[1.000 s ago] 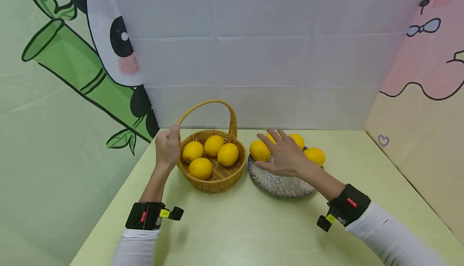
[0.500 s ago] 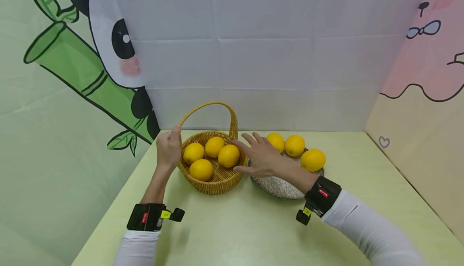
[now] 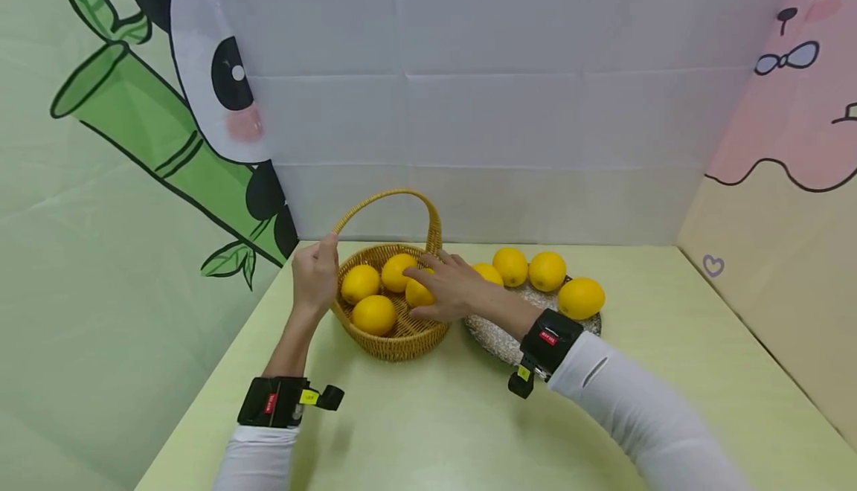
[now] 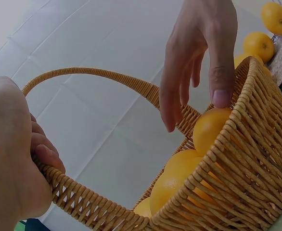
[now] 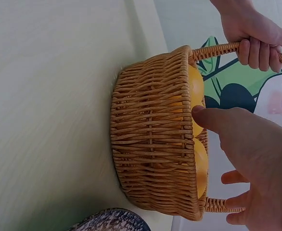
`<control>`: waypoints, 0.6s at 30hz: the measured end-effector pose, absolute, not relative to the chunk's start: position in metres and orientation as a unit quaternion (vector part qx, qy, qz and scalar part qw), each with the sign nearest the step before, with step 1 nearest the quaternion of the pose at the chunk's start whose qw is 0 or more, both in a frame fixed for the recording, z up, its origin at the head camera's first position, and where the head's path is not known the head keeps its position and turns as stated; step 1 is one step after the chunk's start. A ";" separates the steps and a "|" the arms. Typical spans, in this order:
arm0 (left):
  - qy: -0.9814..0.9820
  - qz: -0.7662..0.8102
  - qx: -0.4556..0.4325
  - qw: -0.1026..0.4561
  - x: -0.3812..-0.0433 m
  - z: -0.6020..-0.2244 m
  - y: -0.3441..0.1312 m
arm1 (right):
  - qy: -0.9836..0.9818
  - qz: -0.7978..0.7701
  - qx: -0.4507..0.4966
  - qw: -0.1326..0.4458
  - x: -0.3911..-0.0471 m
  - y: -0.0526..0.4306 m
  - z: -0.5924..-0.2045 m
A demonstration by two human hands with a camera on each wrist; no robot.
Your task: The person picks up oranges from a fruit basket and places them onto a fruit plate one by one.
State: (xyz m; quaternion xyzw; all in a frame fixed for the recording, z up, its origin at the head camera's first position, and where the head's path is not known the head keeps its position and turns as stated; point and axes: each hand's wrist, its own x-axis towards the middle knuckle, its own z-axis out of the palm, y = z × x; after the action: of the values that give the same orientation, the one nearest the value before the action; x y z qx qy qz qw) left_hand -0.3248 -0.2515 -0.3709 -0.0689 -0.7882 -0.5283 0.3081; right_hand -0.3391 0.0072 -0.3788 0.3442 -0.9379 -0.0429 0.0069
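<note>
My left hand grips the left side of the arched handle of a round wicker basket. Several yellow lemons lie in the basket. Over its right rim reaches my right hand, fingers spread and loosely bent, partly hiding the rightmost lemon. In the left wrist view the thumb tip of that hand is right at the top of this lemon, while the other fingers hang apart from it on the far side. The right wrist view shows the thumb over the basket's rim.
A speckled grey plate with several lemons along its back stands to the right of the basket, partly behind the right forearm. Both stand on a pale yellow-green table. A printed cloth backdrop rises at the table's rear edge.
My right hand has moved left, from above the plate to over the right side of the basket. My left hand keeps its hold on the handle, and the basket stays in place.
</note>
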 end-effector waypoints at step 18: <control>-0.787 -0.527 -0.069 0.312 -0.324 -0.371 -0.250 | -0.942 -0.099 0.321 -0.008 -0.358 -0.019 -0.395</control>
State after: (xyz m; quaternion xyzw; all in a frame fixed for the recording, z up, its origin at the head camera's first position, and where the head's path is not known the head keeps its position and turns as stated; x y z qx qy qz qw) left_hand -0.3237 -0.2500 -0.3712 -0.0694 -0.7871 -0.5275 0.3122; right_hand -0.3578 -0.0194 -0.3953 0.3212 -0.9418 -0.0986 -0.0084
